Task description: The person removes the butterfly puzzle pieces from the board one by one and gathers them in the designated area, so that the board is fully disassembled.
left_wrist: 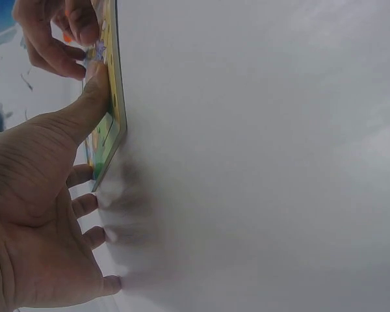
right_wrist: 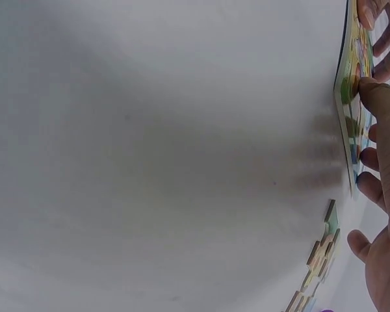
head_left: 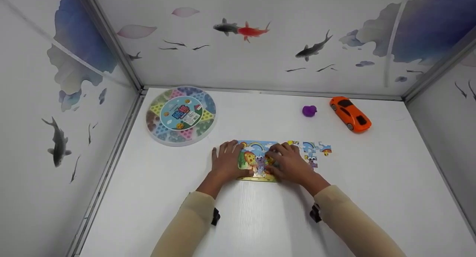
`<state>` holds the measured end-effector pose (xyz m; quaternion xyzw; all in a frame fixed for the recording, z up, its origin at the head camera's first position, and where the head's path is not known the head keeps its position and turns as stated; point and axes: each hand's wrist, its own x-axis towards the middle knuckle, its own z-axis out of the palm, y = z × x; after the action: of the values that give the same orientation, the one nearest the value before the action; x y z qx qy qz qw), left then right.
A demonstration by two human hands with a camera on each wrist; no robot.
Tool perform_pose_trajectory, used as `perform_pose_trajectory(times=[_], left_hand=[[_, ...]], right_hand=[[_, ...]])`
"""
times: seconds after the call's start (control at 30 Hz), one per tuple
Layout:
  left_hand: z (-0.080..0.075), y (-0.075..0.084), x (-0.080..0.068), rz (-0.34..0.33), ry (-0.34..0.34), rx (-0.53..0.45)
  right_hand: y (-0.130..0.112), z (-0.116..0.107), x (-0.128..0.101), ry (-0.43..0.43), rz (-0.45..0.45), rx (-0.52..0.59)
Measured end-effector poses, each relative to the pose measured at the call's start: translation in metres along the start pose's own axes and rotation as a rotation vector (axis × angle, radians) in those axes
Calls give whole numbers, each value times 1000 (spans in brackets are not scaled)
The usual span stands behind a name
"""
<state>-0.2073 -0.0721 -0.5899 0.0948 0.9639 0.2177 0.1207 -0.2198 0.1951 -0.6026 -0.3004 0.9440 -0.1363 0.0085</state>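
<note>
A colourful jigsaw puzzle point(head_left: 256, 147) in its flat board lies on the white table between both hands. My left hand point(head_left: 227, 162) rests at its left side, fingers spread along the edge. In the left wrist view the left thumb point(left_wrist: 94, 91) lies across the front rim of the board. Over the right part of the puzzle, my right hand point(head_left: 292, 164) bends its thumb and fingers around a puzzle piece point(head_left: 270, 161) at the picture's surface. The right wrist view shows the right thumb point(right_wrist: 372, 91) on top of the board; the hand partly hides the piece.
Loose puzzle pieces point(head_left: 309, 147) lie right of the board, some partly behind the right hand. A round bead box point(head_left: 208, 134) stands at the back left. Toward the back right are a small purple toy point(head_left: 309, 111) and an orange toy car point(head_left: 350, 114). Printed panels wall the table.
</note>
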Motion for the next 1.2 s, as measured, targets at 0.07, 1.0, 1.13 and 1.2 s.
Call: perform_pose_trajectory(times=[0.07, 1.0, 1.13, 1.2], left_hand=[[0, 0, 0, -1, 2, -1], [2, -2, 3, 5, 0, 13], [2, -2, 2, 5, -2, 14], [2, -2, 2, 9, -5, 10]], right_hand=[[-1, 0, 1, -3, -3, -4], [-7, 0, 4, -3, 103, 35], [-8, 1, 5, -24, 120, 55], [-8, 0, 5, -32, 134, 70]])
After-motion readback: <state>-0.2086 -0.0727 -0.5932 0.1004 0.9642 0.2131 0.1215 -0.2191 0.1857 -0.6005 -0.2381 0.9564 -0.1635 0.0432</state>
